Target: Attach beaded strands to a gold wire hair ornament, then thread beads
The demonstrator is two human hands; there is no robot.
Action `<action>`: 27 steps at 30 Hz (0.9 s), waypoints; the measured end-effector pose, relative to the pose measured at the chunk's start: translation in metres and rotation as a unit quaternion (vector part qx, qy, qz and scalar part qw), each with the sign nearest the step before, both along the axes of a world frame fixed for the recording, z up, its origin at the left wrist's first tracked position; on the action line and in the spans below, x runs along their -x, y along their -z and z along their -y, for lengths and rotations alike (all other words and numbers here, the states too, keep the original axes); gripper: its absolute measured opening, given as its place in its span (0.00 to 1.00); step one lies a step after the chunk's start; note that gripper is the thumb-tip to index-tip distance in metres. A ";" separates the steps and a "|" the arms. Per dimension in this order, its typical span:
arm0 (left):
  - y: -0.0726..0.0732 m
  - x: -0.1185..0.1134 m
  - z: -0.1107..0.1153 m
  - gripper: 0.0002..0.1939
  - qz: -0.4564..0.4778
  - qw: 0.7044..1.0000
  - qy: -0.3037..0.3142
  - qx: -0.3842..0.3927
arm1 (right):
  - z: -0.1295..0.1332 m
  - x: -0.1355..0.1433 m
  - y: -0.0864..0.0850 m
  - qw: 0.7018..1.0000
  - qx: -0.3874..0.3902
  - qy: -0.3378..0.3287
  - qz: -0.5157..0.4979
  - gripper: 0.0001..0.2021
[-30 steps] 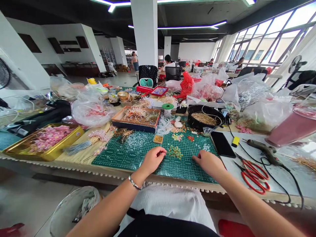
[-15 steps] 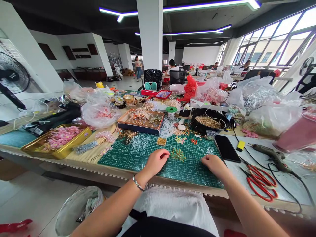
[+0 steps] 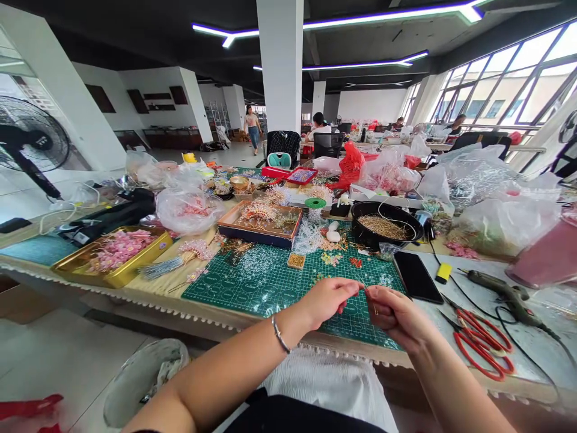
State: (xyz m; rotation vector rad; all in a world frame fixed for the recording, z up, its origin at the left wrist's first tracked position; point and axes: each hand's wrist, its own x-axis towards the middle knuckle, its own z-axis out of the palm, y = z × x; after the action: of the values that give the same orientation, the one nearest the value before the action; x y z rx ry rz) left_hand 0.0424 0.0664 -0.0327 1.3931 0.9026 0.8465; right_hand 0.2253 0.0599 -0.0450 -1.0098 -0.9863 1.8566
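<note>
My left hand (image 3: 331, 299), with a bracelet on its wrist, reaches over the green cutting mat (image 3: 288, 297). Its thumb and forefinger are pinched, and their tips meet those of my right hand (image 3: 396, 316). The right hand's fingers are curled closed, and a thin gold-coloured piece (image 3: 375, 309) shows against them. Whatever sits between the fingertips is too small to make out. Beyond the hands lie small red beads (image 3: 356, 263), pale yellow and pink pieces (image 3: 331, 258) and a little square box of gold beads (image 3: 296, 260). Part of a pile of greenish beads is hidden behind my left hand.
To the right lie a phone (image 3: 417, 276), a yellow lighter (image 3: 443, 273), red-handled scissors (image 3: 484, 343) and a glue gun (image 3: 500, 291) with its cord. A gold tray (image 3: 121, 276) of pink flowers stands left. Behind are a wooden tray (image 3: 261, 231) and a black pan (image 3: 387, 225).
My left hand has moved right, away from the greenish beads, and my right hand has turned inward. Their fingertips now meet above the mat. A person in the background has walked closer.
</note>
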 end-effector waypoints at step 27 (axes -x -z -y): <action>-0.030 0.048 -0.012 0.14 0.098 0.988 -0.116 -0.041 | 0.077 -0.020 0.026 0.998 0.036 -0.004 0.043 0.20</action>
State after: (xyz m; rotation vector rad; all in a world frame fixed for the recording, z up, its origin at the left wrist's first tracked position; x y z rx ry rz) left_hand -0.0058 0.0783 -0.0027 1.2651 0.8960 1.1871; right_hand 0.2454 -0.0168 -0.0712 -1.1389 -0.9812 1.8787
